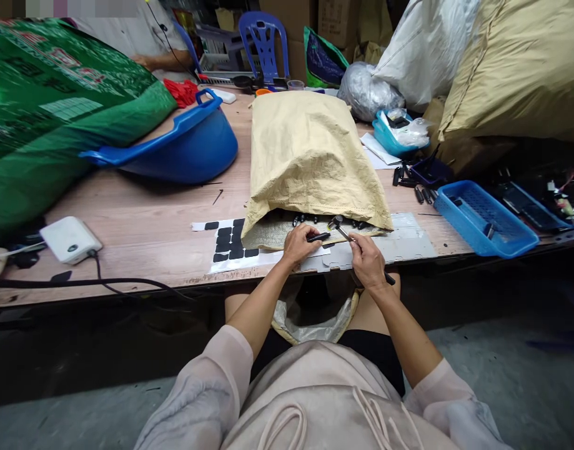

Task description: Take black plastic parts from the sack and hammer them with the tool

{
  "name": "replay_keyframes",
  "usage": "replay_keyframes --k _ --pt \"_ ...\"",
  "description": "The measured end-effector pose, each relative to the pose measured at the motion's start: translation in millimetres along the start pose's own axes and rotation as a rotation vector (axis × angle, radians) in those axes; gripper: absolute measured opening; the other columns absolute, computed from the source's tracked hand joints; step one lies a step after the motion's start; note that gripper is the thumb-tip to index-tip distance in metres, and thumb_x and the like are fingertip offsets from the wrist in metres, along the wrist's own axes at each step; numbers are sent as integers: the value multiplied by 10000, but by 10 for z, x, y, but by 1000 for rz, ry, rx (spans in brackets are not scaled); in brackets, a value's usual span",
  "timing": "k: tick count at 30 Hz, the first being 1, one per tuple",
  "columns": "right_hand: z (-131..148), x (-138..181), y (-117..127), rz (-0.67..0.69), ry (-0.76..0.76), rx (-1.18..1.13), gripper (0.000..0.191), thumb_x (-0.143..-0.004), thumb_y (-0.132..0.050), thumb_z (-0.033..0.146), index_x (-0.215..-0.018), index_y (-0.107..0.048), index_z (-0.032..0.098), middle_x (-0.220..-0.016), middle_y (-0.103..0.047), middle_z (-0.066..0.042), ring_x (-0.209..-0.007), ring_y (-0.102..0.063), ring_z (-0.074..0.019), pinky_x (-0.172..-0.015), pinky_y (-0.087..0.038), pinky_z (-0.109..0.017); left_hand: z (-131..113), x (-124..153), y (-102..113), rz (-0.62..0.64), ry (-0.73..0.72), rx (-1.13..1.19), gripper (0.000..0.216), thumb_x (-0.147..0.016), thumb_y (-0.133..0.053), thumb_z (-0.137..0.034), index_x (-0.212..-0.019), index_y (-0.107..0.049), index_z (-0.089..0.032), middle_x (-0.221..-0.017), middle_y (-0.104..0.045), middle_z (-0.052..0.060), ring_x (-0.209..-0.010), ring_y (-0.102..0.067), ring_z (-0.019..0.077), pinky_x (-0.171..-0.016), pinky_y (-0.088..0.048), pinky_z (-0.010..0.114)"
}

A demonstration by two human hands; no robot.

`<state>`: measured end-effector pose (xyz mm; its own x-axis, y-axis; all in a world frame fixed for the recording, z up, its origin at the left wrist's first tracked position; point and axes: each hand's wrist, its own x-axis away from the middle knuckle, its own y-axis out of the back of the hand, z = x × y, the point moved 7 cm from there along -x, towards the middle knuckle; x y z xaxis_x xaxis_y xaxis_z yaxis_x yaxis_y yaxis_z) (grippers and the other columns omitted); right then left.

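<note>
Fingers of right hand [368,261] closed round hammer [344,232]; left hand [300,246] fingers pinch black pen-shaped piece [321,237] just beside hammer head, both at open mouth of yellow woven sack [310,144] lying on wood-grain table [141,219]. Small black pieces [300,219] inside mouth. Black stickers [224,236] on white sheet [220,267], left. Blue plastic basket [506,239] right, blue basin [193,147] farther left, purple chair [267,42] at back.

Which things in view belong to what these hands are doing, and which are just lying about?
Seem part of the job:
hammer, in the right grip
black piece, in the left grip
yellow sack, open end facing the person

Apparently just lying about:
blue basin
white box
green sack
</note>
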<state>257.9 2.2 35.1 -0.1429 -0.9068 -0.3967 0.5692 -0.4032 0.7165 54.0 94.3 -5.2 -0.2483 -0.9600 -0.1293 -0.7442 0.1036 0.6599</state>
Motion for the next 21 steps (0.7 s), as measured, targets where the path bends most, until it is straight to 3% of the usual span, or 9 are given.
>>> replay_keyframes --k 8,13,21 --pt "86 153 -97 108 -50 116 383 -1032 -487 235 -1315 -735 311 -1056 -725 -45 -932 -690 -192 -746 -521 -251 18 -1 -6 2 -19 10 198 -758 -789 -225 -948 -739 -249 -1014 -733 8 -967 -671 218 -903 -525 343" --pt "39 193 -88 99 -74 47 375 -1036 -484 249 -1304 -741 303 -1070 -738 -48 -974 -700 -192 -818 -542 -260 26 -12 -25 18 -23 18 159 -781 -793 -258 -935 -756 -246 -1009 -740 15 -974 -673 216 -903 -521 342" --pt "-7 128 89 -41 -84 -71 377 -1029 -467 282 -1290 -737 250 -1186 -756 -93 -1076 -702 -233 -960 -563 -358 17 -4 -18 6 -30 22 150 -788 -785 -268 -937 -774 -252 -991 -740 16 -959 -668 217 -890 -526 343"
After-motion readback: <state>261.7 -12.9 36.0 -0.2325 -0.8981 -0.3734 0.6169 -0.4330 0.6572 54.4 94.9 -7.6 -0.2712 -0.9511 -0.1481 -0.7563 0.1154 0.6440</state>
